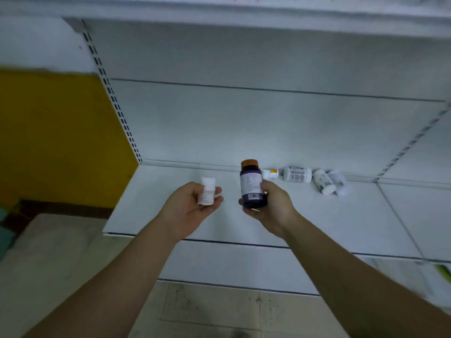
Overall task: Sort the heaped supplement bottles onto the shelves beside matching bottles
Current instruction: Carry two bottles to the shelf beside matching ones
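White metal shelving fills the view, and both bare forearms reach up from the lower edge toward the shelf point(170, 215) at the middle. The left hand point(192, 211) is turned palm up, its fingers point(217, 191) curled round a small white bottle point(206, 191) with a white cap, held roughly upright with the cap pointing away from the camera. The right hand point(271, 206) is also palm up and slightly higher, its fingers closed on a dark purple bottle point(252, 186) with an orange cap point(249, 164); this one stands upright in the grip, its pale printed label and a barcode turned toward the camera, the thumb pressed against its right side. Both hands hang above the front half of the shelf, near each other but not touching. At the back of the same shelf, against the rear panel, several bottles lie on their sides in a loose row: a white bottle with a yellow-orange label point(270, 173) just behind the purple one, then a white bottle with grey print point(297, 174), then two white bottles with greenish labels point(323, 181) lying close together, the further one point(339, 182) blurred. Label text is too soft to read. Left of the shelving a mustard-yellow wall point(56, 137) shows, with pale floor tiles point(214, 311) below.
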### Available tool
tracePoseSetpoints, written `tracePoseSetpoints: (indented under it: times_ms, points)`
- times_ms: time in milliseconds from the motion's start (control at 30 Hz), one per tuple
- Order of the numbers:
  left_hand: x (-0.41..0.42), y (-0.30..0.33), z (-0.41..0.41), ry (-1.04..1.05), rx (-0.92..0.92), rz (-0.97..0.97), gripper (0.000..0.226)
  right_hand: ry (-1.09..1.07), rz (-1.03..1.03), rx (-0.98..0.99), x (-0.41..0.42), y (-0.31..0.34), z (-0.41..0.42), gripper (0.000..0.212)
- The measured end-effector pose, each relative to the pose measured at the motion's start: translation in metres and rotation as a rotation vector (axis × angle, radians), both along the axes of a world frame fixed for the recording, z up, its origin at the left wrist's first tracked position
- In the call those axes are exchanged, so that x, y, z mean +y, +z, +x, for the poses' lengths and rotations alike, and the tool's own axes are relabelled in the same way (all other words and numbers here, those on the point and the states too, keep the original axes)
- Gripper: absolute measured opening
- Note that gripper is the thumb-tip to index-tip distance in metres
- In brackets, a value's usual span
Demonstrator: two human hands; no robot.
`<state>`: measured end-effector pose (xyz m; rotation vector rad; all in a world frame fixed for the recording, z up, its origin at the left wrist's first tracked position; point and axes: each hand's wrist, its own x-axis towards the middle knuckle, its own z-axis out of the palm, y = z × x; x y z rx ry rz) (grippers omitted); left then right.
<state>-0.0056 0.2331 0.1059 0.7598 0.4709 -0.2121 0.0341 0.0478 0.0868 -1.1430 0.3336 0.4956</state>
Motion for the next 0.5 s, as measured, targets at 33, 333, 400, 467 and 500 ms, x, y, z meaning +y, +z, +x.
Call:
tracePoseSetpoints:
  times_ms: [33, 333, 400, 467, 500]
  points:
    - [-0.003, 0.019, -0.017, -0.009, -0.031, -0.012, 0.018, -0.037, 0.086, 0.020, 0.000, 0.016, -0.022, 0.032]
    - [-0.019, 0.149, -0.124, -0.243, -0.363, 0.110, 0.027, -0.131, 0.168, -0.193, -0.020, 0.141, -0.163, 0.027]
    - [-0.032, 0.174, -0.139, -0.260, -0.439, 0.187, 0.023, -0.168, 0.221, -0.194, -0.030, 0.167, -0.181, 0.035]
    - [-0.048, 0.194, -0.151, -0.277, -0.515, 0.282, 0.024, -0.197, 0.250, -0.234, -0.039, 0.189, -0.196, 0.043]
    - [-0.057, 0.204, -0.156, -0.286, -0.547, 0.322, 0.024, -0.213, 0.249, -0.268, -0.045, 0.199, -0.202, 0.044]
